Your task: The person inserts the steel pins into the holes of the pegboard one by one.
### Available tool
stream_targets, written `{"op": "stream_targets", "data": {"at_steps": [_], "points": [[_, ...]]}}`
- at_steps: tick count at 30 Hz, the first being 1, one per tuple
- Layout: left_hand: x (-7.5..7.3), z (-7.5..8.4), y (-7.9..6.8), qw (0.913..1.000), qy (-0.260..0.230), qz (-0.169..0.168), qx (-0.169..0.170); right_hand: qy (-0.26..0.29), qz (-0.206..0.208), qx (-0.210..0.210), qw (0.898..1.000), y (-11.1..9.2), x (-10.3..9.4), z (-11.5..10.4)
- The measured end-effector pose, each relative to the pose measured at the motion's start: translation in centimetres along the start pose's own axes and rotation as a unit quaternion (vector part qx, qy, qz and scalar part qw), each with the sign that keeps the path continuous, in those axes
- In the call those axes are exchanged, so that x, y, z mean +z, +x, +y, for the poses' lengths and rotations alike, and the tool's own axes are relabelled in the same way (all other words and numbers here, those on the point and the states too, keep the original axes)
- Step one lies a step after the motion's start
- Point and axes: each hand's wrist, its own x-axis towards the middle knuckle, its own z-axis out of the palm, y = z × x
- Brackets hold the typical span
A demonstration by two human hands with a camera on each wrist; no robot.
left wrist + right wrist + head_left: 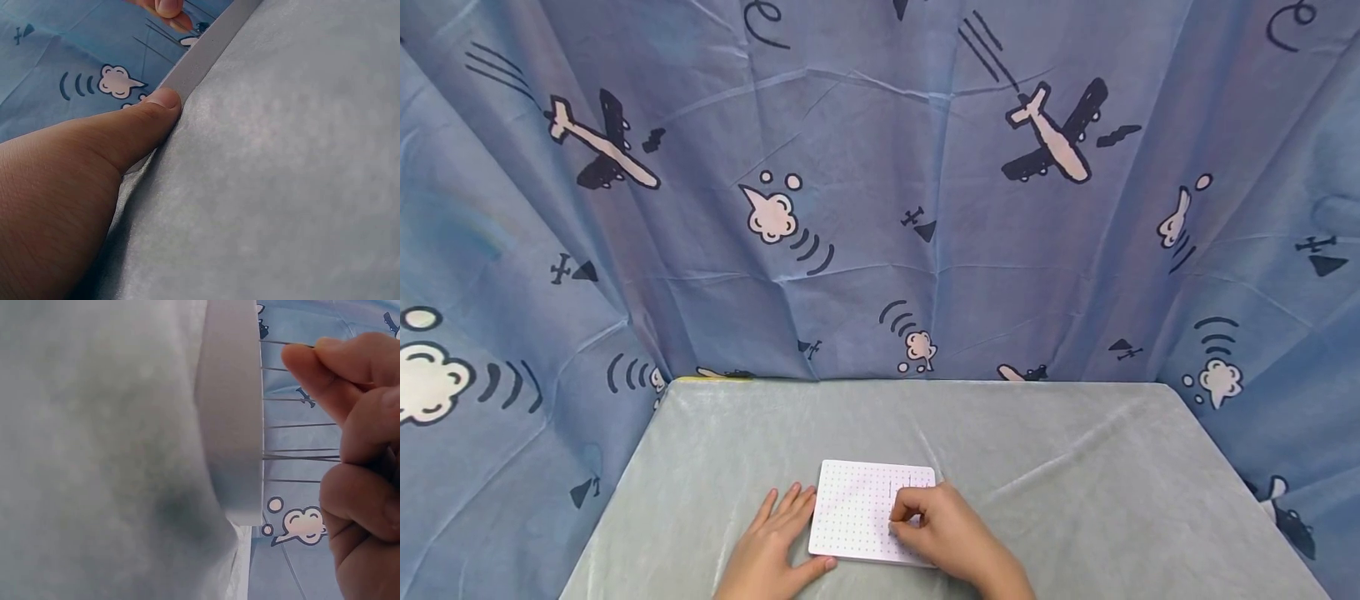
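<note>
A white board (pixel 853 508) with a grid of small dots lies on the grey cloth. Several thin metal pins (pixel 300 426) stand up from its face, most of them on its right part. With thumb and index finger my right hand (pixel 955 533) pinches one thin metal pin (pixel 274 342), whose lower end meets the board. The other fingers of that hand are curled and hide the far ends of some pins. My left hand (pixel 767 542) lies on the cloth at the board's left side, fingers spread and straight. Its thumb (pixel 140 128) touches the board's near edge.
The grey cloth (pixel 1112 500) covers the table and has a few creases. Blue curtains (pixel 865 208) printed with planes and clouds hang behind the table and along both sides. A small yellow strip (pixel 688 380) shows at the table's far left corner.
</note>
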Motion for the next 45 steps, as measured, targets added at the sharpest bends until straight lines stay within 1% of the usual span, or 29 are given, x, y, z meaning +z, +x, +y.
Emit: {"op": "stream_targets", "data": {"at_steps": [4,9,12,15,17,21,24,28,31,34,38,40,42,45], "points": [[-0.1,-0.1,0.2,0.9999,0.008,0.01,0.01,-0.004,0.003,-0.002,1.0,0.1,-0.2,-0.1],[-0.1,-0.1,0.3,0.9997,0.013,0.015,0.017,-0.007,0.01,-0.023,1.0,0.1,0.0,0.1],[0.1,-0.1,0.2,0.9994,0.018,0.019,0.023,-0.005,0.009,-0.026,1.0,0.0,0.2,0.3],[0.4,-0.2,0.0,0.9986,0.024,0.031,0.035,-0.007,0.008,-0.018,1.0,-0.2,0.2,0.4],[0.7,-0.3,-0.2,0.9982,0.026,0.036,0.04,-0.008,0.003,-0.005,1.0,-0.3,0.2,0.4],[1.0,-0.4,-0.5,0.9978,0.03,0.04,0.043,-0.017,-0.011,0.016,1.0,-0.4,-0.1,0.3],[0.9,-0.3,-0.4,0.998,0.031,0.039,0.04,0.0,-0.027,0.025,0.999,-0.5,-0.6,0.1],[0.6,-0.2,-0.1,0.9992,0.02,0.026,0.025,0.051,-0.035,0.028,0.998,-0.7,-1.7,0.1],[0.3,-0.1,0.0,0.9996,0.016,0.016,0.016,0.077,-0.019,0.031,0.996,-0.8,-2.7,0.4],[0.3,0.0,0.1,0.9996,0.017,0.016,0.015,0.078,0.012,0.038,0.996,-1.1,-3.8,0.8],[0.3,0.0,0.1,0.9995,0.017,0.02,0.018,0.042,0.062,0.052,0.996,-1.5,-5.2,1.7],[0.3,0.0,0.0,0.9995,0.016,0.021,0.019,0.021,0.079,0.059,0.995,-1.8,-5.8,2.2],[0.3,0.1,0.0,0.9996,0.013,0.019,0.018,0.004,0.086,0.067,0.994,-2.0,-6.2,2.6],[0.2,0.1,0.0,0.9997,0.013,0.011,0.016,-0.021,0.085,0.077,0.993,-2.2,-6.6,3.1]]}}
